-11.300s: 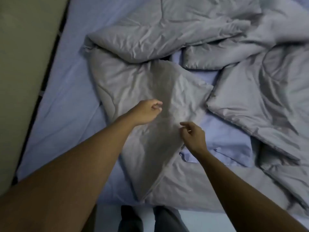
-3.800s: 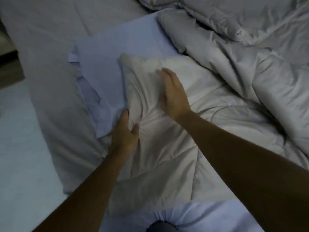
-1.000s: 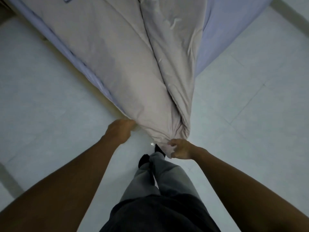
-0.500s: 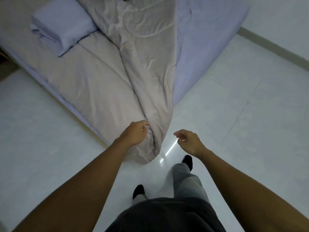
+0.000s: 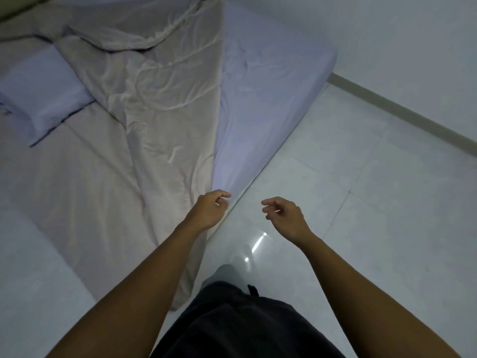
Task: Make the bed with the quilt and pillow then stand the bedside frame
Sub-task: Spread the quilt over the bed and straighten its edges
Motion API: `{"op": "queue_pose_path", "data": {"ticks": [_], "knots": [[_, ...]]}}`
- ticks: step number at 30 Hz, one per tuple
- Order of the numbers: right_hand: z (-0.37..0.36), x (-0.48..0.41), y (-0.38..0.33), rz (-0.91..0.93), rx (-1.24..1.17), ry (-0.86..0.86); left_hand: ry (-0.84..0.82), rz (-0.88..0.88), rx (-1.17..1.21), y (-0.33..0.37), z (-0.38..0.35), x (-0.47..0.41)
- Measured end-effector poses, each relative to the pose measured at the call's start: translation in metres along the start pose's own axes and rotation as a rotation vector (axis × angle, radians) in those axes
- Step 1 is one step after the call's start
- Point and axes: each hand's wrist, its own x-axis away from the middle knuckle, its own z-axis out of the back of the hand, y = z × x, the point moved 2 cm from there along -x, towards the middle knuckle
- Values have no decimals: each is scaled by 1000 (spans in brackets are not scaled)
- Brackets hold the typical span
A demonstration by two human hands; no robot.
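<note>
The beige-grey quilt lies spread over the left part of the bed, wrinkled along its right edge, with its near corner hanging over the mattress corner toward the floor. A pale blue pillow rests on the quilt at the left. The right part of the mattress shows bare pale blue sheet. My left hand hovers just above the quilt's near corner with fingers loosely curled and nothing in it. My right hand hangs over the floor, fingers apart and empty. No bedside frame is in view.
White tiled floor runs around the bed's corner on the right and left. A wall with a grey skirting board stands at the far right. My dark trousers fill the bottom centre.
Both hands have let go of the quilt corner, which now hangs loose. The view has tilted up, showing more of the bed, and the quilt lies flatter.
</note>
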Motion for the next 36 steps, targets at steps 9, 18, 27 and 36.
{"op": "queue_pose_path", "data": {"ticks": [9, 18, 27, 36], "knots": [[108, -145, -20, -27, -69, 61, -58, -3, 100, 83, -4, -165], [245, -279, -86, 35, -178, 146, -75, -166, 237, 240, 12, -323], [344, -440, -105, 139, -171, 37, 89, -165, 303, 348, 10, -468], [472, -602, -173, 331, -21, -260, 407, -4, 451, 448, 11, -571]]}}
